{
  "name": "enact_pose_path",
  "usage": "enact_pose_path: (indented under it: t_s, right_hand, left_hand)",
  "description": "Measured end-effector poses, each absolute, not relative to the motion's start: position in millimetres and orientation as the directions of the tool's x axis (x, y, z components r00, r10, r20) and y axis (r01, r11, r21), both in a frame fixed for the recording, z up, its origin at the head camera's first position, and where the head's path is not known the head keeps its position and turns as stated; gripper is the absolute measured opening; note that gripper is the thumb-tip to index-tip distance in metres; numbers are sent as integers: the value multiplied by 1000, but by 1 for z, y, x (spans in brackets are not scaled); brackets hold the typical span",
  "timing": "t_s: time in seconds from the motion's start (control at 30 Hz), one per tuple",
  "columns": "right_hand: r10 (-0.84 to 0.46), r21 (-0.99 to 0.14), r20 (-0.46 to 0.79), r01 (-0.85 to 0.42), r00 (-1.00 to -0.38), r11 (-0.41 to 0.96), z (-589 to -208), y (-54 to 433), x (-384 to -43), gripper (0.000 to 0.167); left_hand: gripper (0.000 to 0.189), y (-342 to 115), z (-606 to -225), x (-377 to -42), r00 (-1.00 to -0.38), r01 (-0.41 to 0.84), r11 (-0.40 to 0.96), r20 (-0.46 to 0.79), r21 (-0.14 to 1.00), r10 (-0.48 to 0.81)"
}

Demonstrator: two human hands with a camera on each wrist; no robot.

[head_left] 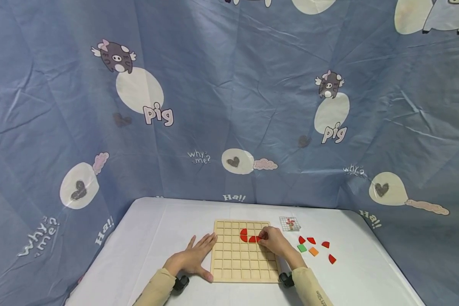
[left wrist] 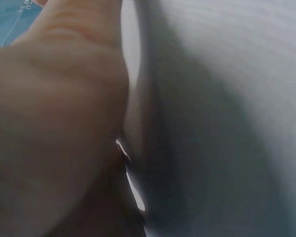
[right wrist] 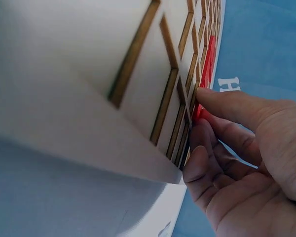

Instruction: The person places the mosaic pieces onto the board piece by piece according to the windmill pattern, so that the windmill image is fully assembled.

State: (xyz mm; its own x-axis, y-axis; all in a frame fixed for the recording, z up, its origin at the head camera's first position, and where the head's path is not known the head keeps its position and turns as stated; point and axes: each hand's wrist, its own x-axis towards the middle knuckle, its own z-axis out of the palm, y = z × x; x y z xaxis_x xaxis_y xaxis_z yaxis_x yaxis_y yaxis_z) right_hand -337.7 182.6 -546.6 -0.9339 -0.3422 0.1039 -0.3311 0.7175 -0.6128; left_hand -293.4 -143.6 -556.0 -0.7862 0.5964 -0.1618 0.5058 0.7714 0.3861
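A wooden grid board (head_left: 229, 264) lies on the white table. Along its left edge my left hand (head_left: 194, 258) rests flat with fingers spread, fingertips and thumb touching the frame. Over the upper right part of the grid, my right hand (head_left: 274, 240) pinches a red piece (right wrist: 199, 111) between thumb and forefinger, low against the cells; the fingers cover much of it. Just left of those fingertips sit red quarter-round pieces (head_left: 244, 238) in neighbouring cells. The left wrist view shows only the blurred side of the left hand (left wrist: 59, 108) close to the tabletop.
Right of the board lie several loose red pieces (head_left: 311, 240), a green square (head_left: 301, 247) and an orange square (head_left: 313, 251). A small gridded picture card (head_left: 289, 224) lies beyond them. A blue printed cloth (head_left: 199, 127) hangs behind the table.
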Motion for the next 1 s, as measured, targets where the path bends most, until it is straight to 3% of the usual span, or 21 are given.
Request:
enact_pose_path:
  t_s: [0.57, 1.0]
  right_hand:
    - [-313, -654, 141, -326, -939, 683, -545, 194, -330, 11]
    - [-143, -658, 200, -241, -969, 713, -541, 225, -327, 11]
  left_hand:
    - [132, -141, -554, -291, -790, 497, 778, -169, 384, 589]
    - [133, -142, -558, -294, -794, 490, 782, -173, 387, 583]
